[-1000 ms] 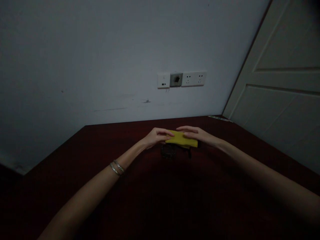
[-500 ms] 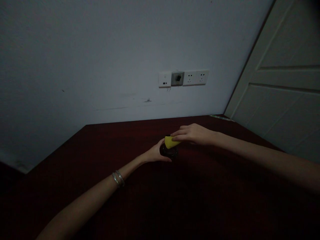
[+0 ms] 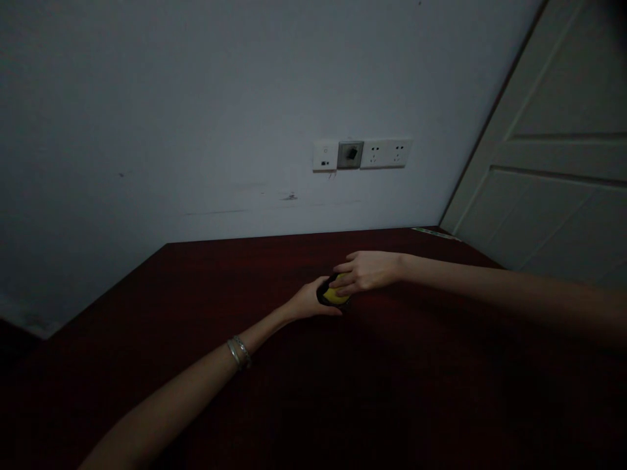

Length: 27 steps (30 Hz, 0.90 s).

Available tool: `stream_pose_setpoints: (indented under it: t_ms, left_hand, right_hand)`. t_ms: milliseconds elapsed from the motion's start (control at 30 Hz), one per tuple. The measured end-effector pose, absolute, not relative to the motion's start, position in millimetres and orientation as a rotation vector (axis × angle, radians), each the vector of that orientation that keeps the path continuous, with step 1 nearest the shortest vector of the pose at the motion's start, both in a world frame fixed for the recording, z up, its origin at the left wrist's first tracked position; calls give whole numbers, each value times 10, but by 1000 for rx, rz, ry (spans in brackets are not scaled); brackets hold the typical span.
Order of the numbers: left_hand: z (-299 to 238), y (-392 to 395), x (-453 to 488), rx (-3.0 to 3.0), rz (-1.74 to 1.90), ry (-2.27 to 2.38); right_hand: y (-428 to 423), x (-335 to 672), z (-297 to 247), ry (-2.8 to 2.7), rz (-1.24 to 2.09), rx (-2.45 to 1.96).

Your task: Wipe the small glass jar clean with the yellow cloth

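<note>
My left hand (image 3: pixel 311 301) is curled round the side of a small dark bowl (image 3: pixel 322 295) on the dark red tabletop, its thumb along the near side. From the right, my right hand (image 3: pixel 365 271) grips a yellow sponge (image 3: pixel 335 298), with its fingers lying over the top. The sponge sits inside the bowl's opening, and part of it is hidden by the fingers. Dim light hides the bowl's far side and how deep it is.
Behind the dark red table (image 3: pixel 235 261) rises a pale wall with a row of sockets (image 3: pixel 385 153) and a grey switch plate (image 3: pixel 350 155). A panelled white door (image 3: pixel 553 196) stands at the right. A thin patterned strip (image 3: pixel 435 233) lies at the far right corner.
My right hand has moved left and down, taking the sponge from above the rim into the bowl. My left hand keeps its hold on the bowl.
</note>
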<state>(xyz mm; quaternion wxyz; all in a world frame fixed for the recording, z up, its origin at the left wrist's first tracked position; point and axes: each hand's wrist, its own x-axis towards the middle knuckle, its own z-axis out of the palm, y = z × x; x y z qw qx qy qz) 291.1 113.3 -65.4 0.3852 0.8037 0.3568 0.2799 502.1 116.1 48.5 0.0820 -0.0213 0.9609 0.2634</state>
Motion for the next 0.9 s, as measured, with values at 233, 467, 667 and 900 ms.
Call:
stream_pose_setpoints:
  t_ms: [233,467,667,900]
  left_hand:
    - [-655,1151,2910,2069,696,931]
    - [-679,1179,2901,2082,698,960]
    - [-676,1169,2908,2051,715,987]
    - [-666,1154,2910,2046,728,981]
  right_hand:
    - [1236,4908,391,2833,838,-161]
    - [1196,4807,391,2757,666,174]
    - [977,4619,526,2598,231,686]
    - [958,4391,579,2464,-143,958]
